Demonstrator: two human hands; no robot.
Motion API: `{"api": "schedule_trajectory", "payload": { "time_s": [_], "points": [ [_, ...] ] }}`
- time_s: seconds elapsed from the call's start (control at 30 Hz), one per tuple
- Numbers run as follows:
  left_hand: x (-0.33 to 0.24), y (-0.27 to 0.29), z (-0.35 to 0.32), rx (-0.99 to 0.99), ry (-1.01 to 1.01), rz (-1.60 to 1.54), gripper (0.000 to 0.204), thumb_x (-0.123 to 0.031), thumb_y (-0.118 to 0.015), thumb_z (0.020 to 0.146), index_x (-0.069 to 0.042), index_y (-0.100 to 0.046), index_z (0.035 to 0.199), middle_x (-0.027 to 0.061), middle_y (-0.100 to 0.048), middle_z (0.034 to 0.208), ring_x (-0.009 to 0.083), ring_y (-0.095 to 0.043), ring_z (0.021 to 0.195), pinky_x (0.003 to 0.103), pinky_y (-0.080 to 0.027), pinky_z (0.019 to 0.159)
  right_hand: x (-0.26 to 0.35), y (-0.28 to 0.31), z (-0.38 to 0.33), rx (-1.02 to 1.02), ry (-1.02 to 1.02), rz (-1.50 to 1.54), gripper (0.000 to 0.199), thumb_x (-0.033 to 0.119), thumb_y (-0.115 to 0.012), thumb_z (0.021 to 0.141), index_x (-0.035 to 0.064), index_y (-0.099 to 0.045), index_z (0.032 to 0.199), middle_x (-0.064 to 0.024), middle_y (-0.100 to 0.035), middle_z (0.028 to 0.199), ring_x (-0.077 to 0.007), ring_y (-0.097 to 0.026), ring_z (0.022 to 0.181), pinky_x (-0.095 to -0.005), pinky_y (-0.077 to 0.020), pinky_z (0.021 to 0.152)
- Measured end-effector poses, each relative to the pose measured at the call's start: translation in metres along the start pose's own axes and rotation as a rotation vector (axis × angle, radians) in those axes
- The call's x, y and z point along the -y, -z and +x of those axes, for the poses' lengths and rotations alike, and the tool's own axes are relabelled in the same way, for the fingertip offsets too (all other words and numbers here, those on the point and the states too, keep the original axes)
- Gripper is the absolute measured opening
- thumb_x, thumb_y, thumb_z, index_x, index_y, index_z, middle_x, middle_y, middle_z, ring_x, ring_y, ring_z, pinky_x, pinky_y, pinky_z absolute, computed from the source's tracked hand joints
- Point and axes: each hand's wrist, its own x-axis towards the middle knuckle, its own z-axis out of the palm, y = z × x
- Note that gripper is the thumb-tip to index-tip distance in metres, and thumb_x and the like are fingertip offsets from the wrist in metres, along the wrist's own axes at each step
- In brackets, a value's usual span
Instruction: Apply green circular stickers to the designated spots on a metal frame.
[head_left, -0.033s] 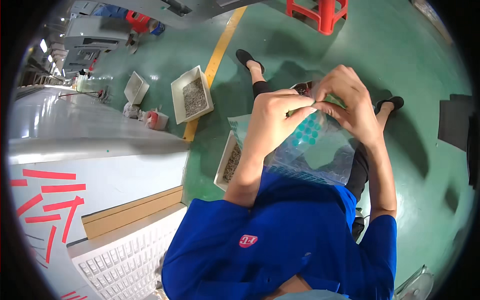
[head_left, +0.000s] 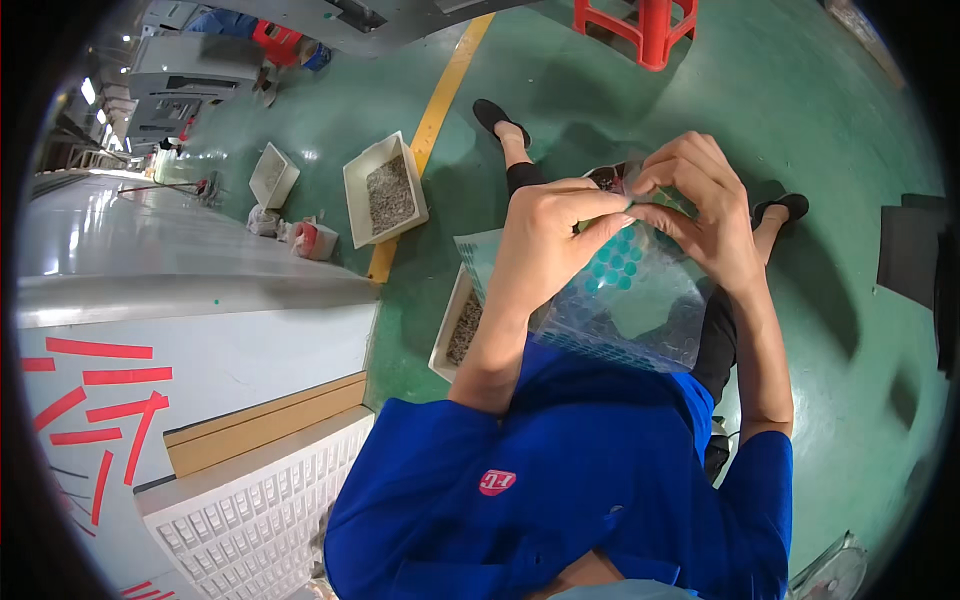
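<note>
Both my hands are raised in front of my chest on a clear plastic bag with teal round dots showing through it. My left hand and my right hand pinch the bag's top edge from either side, fingertips almost touching. A small dark item sits at the bag's mouth between my fingers; I cannot tell what it is. The bag hangs down over my blue shirt and my lap.
A white tray of small grey parts lies on the green floor by a yellow line. Another tray sits under my left forearm. A small white tray, a red stool, a grey-white bench and a white grid crate are around me.
</note>
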Motion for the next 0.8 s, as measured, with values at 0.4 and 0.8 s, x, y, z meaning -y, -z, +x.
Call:
{"api": "schedule_trajectory", "payload": {
  "time_s": [0.4, 0.8],
  "points": [
    [-0.005, -0.009, 0.005, 0.031, -0.01, 0.005, 0.014, 0.003, -0.072, 0.066, 0.003, -0.065, 0.078, 0.0104, -0.06, 0.064, 0.0195, -0.055, 0.052, 0.027, -0.04, 0.049, -0.014, 0.007, -0.007, 0.081, 0.025, 0.082, 0.019, 0.009, -0.071, 0.065, 0.0049, -0.056, 0.077, -0.0031, -0.053, 0.075, -0.0236, -0.051, 0.077, -0.035, -0.0398, 0.074],
    [-0.003, -0.01, 0.006, 0.036, 0.025, 0.05, 0.015, 0.0, -0.073, 0.067, 0.002, -0.066, 0.08, 0.0104, -0.062, 0.067, 0.0205, -0.057, 0.054, 0.028, -0.042, 0.051, -0.017, 0.001, -0.014, -0.015, 0.022, 0.048, 0.02, 0.007, -0.071, 0.064, 0.0056, -0.057, 0.077, -0.0034, -0.055, 0.077, -0.0235, -0.053, 0.077, -0.0352, -0.0411, 0.073]
  ]
}}
